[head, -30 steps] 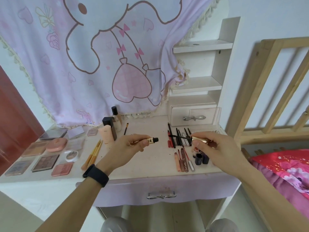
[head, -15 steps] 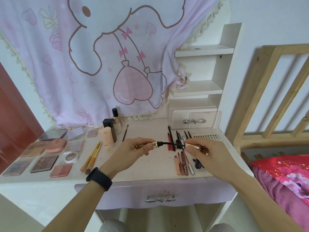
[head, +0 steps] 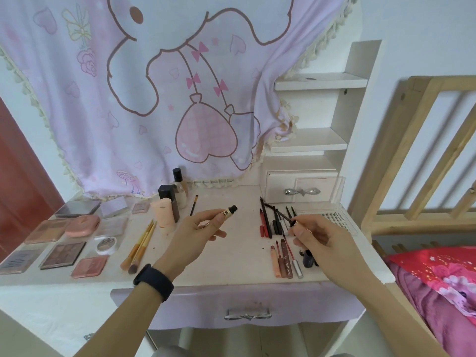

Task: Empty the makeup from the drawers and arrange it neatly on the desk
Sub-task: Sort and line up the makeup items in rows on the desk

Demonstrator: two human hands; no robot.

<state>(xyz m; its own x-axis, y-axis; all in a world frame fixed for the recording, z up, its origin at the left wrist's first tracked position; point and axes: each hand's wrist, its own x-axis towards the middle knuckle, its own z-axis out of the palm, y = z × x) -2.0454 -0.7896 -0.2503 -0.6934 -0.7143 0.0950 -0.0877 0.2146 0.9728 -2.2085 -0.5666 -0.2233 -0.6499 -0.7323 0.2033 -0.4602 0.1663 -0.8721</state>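
At the far left of the desk (head: 239,243) the palettes (head: 63,255) lie flat in rows with a pink compact (head: 82,225) among them, seemingly sorted by shape so the flat cases sit together. Next come the brushes (head: 140,247), laid side by side and pointing the same way. Behind them the bottles (head: 170,202) stand upright near the back, where they are less likely to be knocked.

The left hand (head: 195,235) is raised above the middle of the desk, fingers curled round a gold tube (head: 226,212). Its open dark neck tilts up and to the right, towards the other hand. The two hands are well apart.

Right of the gap the pencils (head: 268,222) lie in a close row. The right hand (head: 316,235) hovers just above them, pinching the wand (head: 293,222) with its brush tip aimed back at the tube. I judge the mascara is being checked, or is about to be closed, before it joins that row of slim things. Nearer the front edge the glosses (head: 283,261) lie parallel. The small drawer (head: 301,188) at the back right and the front drawer (head: 247,307) below are both closed.
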